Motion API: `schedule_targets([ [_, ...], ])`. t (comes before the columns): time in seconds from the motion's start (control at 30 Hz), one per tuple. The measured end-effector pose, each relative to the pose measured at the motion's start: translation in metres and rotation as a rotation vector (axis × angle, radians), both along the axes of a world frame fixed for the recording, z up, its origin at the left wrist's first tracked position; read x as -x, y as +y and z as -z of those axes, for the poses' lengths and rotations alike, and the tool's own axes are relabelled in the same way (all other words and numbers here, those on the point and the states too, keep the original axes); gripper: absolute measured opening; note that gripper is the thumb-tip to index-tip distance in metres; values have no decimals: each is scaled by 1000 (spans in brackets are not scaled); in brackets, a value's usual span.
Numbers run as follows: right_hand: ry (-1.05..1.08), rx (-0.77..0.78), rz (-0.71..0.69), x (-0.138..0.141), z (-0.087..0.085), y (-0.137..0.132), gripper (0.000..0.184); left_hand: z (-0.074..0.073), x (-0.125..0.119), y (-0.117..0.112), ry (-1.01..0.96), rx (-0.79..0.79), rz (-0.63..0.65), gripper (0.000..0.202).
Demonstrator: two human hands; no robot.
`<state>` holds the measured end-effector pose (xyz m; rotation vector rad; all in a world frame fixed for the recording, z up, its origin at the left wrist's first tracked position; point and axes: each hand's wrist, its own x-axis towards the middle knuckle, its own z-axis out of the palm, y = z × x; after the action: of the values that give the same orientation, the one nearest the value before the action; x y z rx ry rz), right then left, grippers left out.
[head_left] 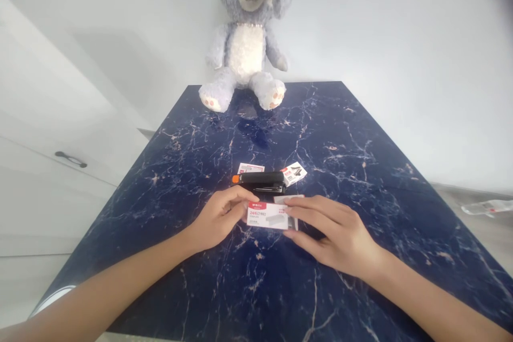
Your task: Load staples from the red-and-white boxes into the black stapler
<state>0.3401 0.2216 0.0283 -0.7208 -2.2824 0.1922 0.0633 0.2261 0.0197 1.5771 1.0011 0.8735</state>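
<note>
A small white and red staple box, printed "24/6", is held over the dark blue table in front of me. My left hand pinches its left end between thumb and fingers. At the right end, my right hand grips with its fingers above and its thumb below. A whitish part shows behind that end, partly hidden by my fingers; I cannot tell if it belongs to the box. Just beyond lies a black stapler with an orange tip. Another small box touches or nearly touches its right end.
Behind the stapler lies a white and red card or box. A grey plush toy sits at the far edge of the marbled table. White drawers stand at left. Clear plastic packaging lies off the table at right.
</note>
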Motion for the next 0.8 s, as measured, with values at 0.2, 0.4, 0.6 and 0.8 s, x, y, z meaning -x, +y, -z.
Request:
schedule_targets([
  [0.2, 36, -2, 29, -3, -6, 5, 30, 2, 2, 2, -64, -60, -172, 15],
  [0.4, -21, -6, 55, -4, -7, 6, 26, 5, 3, 3, -59, -42, -224, 14],
  [0.6, -35, -16, 63, -4, -6, 4, 25, 1, 1, 3, -66, 28, -142, 15],
  [0.8, -56, 35, 82, -1, -5, 3, 31, -2, 3, 0, 17, 16, -23, 17],
])
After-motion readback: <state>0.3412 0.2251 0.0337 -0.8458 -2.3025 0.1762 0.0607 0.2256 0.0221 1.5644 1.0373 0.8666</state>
